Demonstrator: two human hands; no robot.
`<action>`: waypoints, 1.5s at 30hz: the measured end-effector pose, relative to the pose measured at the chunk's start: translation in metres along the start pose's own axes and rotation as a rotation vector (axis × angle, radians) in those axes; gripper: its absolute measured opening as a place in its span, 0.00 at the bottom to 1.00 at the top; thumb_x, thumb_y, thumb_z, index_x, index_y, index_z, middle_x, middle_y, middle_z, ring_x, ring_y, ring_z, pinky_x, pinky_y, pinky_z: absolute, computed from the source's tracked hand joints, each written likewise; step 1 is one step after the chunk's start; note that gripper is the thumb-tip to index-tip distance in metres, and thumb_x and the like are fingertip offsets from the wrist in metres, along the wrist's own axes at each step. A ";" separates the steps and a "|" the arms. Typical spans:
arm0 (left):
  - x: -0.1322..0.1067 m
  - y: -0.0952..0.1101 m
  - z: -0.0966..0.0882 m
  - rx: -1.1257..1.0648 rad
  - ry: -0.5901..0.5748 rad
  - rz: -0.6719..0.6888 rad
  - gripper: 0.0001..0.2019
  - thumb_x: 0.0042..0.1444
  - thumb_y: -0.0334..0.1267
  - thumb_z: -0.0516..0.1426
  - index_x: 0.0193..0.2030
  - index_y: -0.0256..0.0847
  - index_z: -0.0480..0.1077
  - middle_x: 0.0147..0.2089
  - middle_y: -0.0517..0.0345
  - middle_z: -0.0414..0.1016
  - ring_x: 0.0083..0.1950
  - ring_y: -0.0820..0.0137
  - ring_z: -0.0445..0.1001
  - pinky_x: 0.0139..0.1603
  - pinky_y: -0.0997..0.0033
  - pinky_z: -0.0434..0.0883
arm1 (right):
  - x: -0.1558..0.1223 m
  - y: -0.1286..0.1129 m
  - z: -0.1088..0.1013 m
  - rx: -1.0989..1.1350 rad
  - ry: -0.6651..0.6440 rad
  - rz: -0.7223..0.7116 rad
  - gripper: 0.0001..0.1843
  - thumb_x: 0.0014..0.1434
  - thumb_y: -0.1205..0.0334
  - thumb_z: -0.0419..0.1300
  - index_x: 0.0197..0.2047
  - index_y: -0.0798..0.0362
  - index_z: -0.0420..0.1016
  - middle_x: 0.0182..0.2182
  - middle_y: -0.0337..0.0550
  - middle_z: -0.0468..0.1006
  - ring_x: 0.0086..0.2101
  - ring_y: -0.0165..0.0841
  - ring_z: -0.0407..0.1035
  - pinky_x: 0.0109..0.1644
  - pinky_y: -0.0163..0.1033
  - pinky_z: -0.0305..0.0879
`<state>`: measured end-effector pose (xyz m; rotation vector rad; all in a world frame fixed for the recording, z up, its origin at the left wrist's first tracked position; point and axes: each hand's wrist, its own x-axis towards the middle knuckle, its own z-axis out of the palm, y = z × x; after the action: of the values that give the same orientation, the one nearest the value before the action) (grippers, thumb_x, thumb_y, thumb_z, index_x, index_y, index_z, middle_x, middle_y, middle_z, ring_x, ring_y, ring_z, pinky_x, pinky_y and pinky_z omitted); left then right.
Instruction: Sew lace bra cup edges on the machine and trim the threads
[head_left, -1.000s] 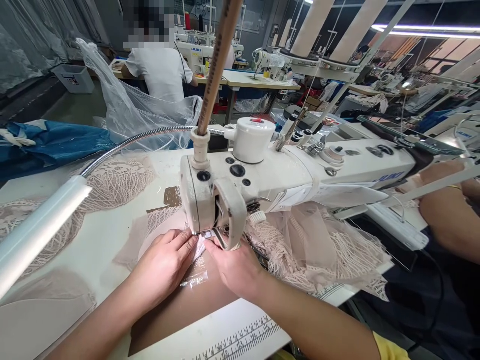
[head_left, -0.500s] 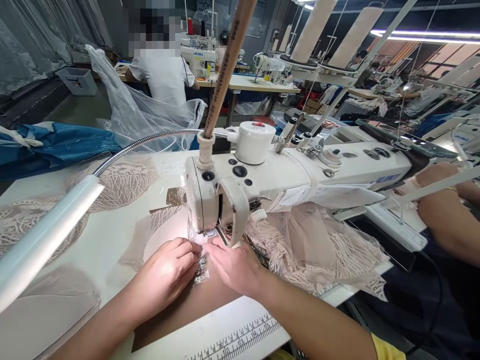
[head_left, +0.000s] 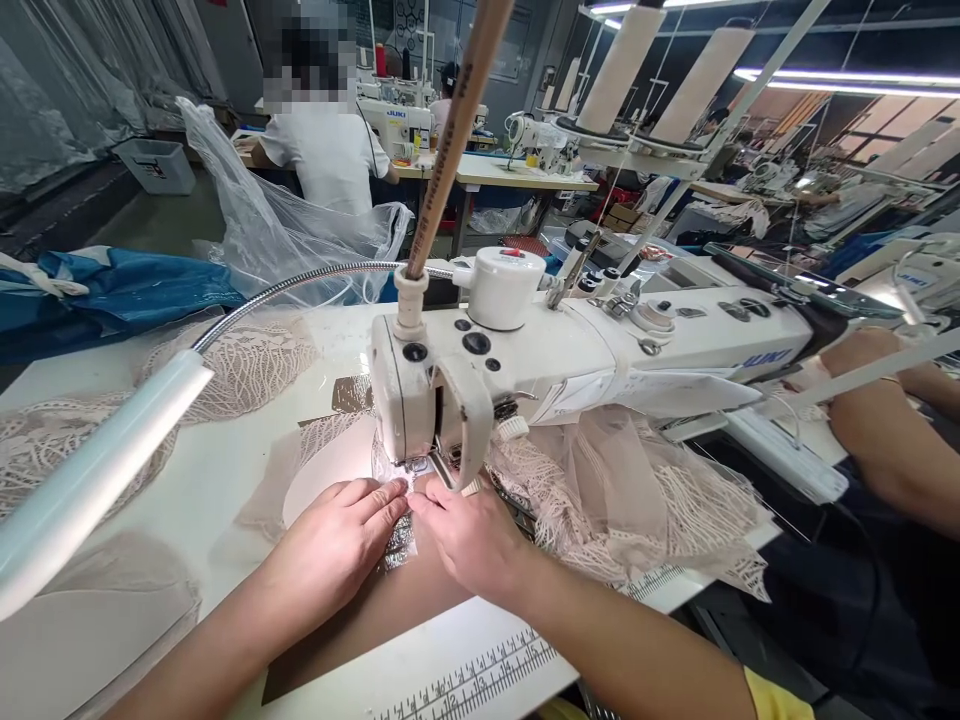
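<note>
Both hands are at the front of a white sewing machine [head_left: 570, 345], just below its presser foot. My left hand [head_left: 345, 530] presses its closed fingers on the edge of pale lace fabric [head_left: 384, 460], by a smooth beige cup-shaped piece [head_left: 315, 485]. Close beside it, my right hand [head_left: 476, 535] has its fingertips bunched on the same fabric, thumb side toward the left hand. The fingertips partly hide the fabric edge. Shiny clear tape [head_left: 397, 550] shows between the hands, on a brown sheet [head_left: 360, 640]. Gathered beige lace [head_left: 637, 500] lies to the right of the needle area.
Lace pieces [head_left: 232, 370] and a beige panel [head_left: 97, 630] lie on the left of the table. A lamp [head_left: 105, 480] on a bendy arm reaches over them. A ruler strip [head_left: 480, 680] runs along the front edge. A person in white [head_left: 322, 150] sits ahead.
My left fingers have shifted slightly and now lie flatter on the fabric. My right hand stays almost where it was. The camera view has moved a little.
</note>
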<state>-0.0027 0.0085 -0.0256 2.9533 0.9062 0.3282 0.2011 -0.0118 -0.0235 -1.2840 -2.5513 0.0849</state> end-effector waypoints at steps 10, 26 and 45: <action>0.005 0.000 0.002 -0.069 0.043 -0.021 0.14 0.64 0.30 0.48 0.51 0.33 0.71 0.53 0.44 0.75 0.46 0.60 0.71 0.46 0.59 0.71 | 0.001 0.001 0.001 0.017 -0.038 0.057 0.18 0.56 0.72 0.53 0.49 0.55 0.72 0.38 0.46 0.75 0.40 0.40 0.64 0.45 0.44 0.58; 0.012 -0.019 -0.003 -0.075 0.062 -0.186 0.11 0.63 0.36 0.49 0.41 0.40 0.72 0.45 0.47 0.75 0.45 0.59 0.70 0.47 0.58 0.68 | 0.000 0.004 0.001 0.062 0.014 0.068 0.23 0.57 0.72 0.52 0.54 0.51 0.70 0.43 0.47 0.73 0.43 0.39 0.65 0.46 0.42 0.58; -0.010 -0.035 -0.031 0.090 0.079 -0.402 0.20 0.61 0.44 0.51 0.57 0.38 0.67 0.60 0.39 0.66 0.60 0.49 0.64 0.54 0.49 0.67 | -0.001 0.005 0.002 0.072 -0.001 0.064 0.19 0.59 0.72 0.52 0.52 0.51 0.73 0.38 0.43 0.75 0.36 0.35 0.66 0.40 0.40 0.58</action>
<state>-0.0367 0.0314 -0.0007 2.7547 1.5241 0.3936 0.2046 -0.0092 -0.0260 -1.3388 -2.4843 0.1893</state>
